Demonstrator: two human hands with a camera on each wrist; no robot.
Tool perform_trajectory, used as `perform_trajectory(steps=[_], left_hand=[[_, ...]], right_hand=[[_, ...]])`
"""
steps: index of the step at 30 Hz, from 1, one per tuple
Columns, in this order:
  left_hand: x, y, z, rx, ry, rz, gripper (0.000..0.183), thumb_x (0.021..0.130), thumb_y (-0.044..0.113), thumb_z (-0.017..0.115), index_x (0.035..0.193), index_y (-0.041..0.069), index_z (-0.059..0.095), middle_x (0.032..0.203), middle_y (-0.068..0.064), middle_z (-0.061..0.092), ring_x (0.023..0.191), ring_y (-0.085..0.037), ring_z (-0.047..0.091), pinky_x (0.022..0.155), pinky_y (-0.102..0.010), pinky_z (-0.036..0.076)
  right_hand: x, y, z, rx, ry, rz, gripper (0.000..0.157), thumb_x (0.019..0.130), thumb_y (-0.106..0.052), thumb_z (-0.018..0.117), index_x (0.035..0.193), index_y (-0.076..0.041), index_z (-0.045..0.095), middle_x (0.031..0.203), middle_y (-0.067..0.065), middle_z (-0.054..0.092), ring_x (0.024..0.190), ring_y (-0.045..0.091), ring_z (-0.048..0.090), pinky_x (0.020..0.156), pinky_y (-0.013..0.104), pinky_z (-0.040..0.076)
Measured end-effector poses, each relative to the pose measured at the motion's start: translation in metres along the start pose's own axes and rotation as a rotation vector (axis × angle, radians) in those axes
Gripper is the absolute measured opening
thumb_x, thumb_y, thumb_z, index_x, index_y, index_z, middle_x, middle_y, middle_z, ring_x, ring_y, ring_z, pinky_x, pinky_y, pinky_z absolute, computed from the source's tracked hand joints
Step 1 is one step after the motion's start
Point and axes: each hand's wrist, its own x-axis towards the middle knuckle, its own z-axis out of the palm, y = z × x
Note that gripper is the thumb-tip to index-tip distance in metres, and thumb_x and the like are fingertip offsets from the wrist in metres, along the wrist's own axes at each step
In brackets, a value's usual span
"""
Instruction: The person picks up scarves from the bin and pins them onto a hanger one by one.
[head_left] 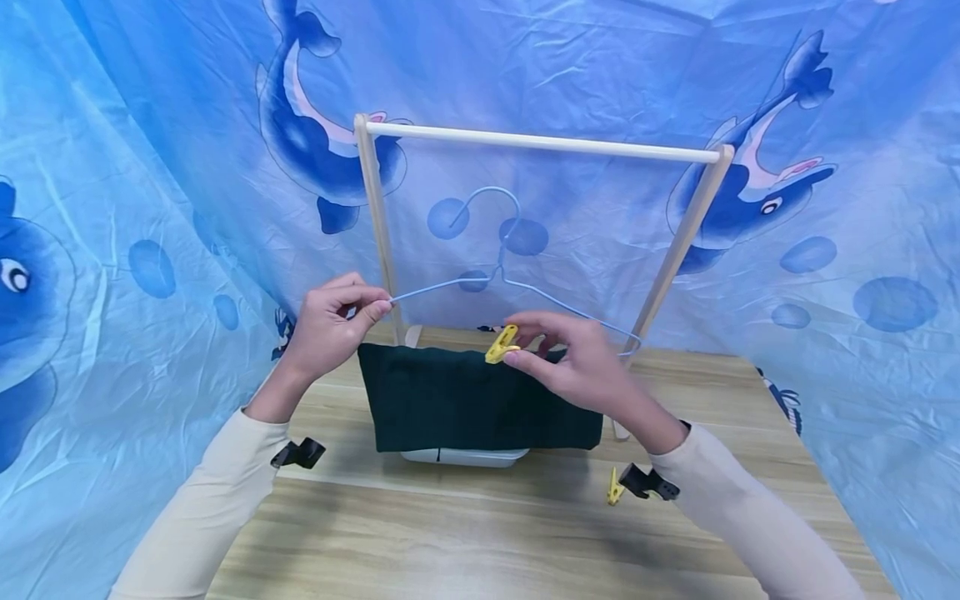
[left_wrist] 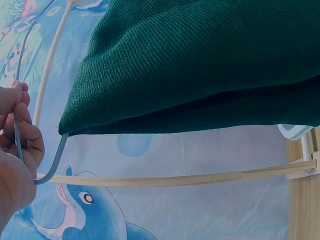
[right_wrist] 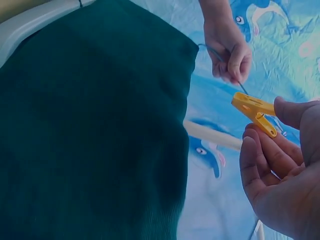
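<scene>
My left hand (head_left: pixel 333 329) pinches the left shoulder of a light blue wire hanger (head_left: pixel 442 286), its hook pointing up. From the hanger's lower bar hangs a dark green cloth (head_left: pixel 480 400), folded over it; the left wrist view shows the bar entering the cloth's top corner. Between thumb and fingers my right hand (head_left: pixel 573 358) holds a yellow clothespin (head_left: pixel 501 343), just above the cloth's top edge in the head view. In the right wrist view the clothespin (right_wrist: pixel 254 111) appears beside the cloth (right_wrist: pixel 100 120), apart from its edge.
A small rack with a white rail (head_left: pixel 540 143) and wooden posts stands behind the hanger. A second yellow clothespin (head_left: pixel 615 487) lies on the wooden table (head_left: pixel 450 533) near my right wrist. Partly behind the cloth is a white container (head_left: pixel 465 457). Blue dolphin-print curtains surround the table.
</scene>
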Motion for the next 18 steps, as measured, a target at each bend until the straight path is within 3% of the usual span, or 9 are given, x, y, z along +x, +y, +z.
perform_trajectory(steps=[12,18], left_hand=[[0.000,-0.001,0.001,0.006,0.004,-0.001,0.011,0.087,-0.011,0.074,0.092,-0.002,0.079,0.070,0.000,0.052,0.062,-0.012,0.040,0.055,-0.025,0.030],[0.001,0.001,0.002,0.018,0.002,-0.020,0.011,0.087,-0.010,0.074,0.092,-0.001,0.080,0.070,0.000,0.052,0.062,-0.012,0.040,0.055,-0.025,0.030]], right_hand=[[0.029,-0.004,0.033,0.075,-0.027,-0.012,0.029,0.094,-0.015,0.076,0.121,-0.007,0.069,0.102,-0.001,0.076,0.089,0.008,0.068,0.073,0.031,0.058],[0.043,-0.007,0.050,0.084,-0.005,-0.047,0.025,0.092,-0.014,0.077,0.116,-0.007,0.071,0.100,0.001,0.077,0.085,0.009,0.069,0.066,0.028,0.054]])
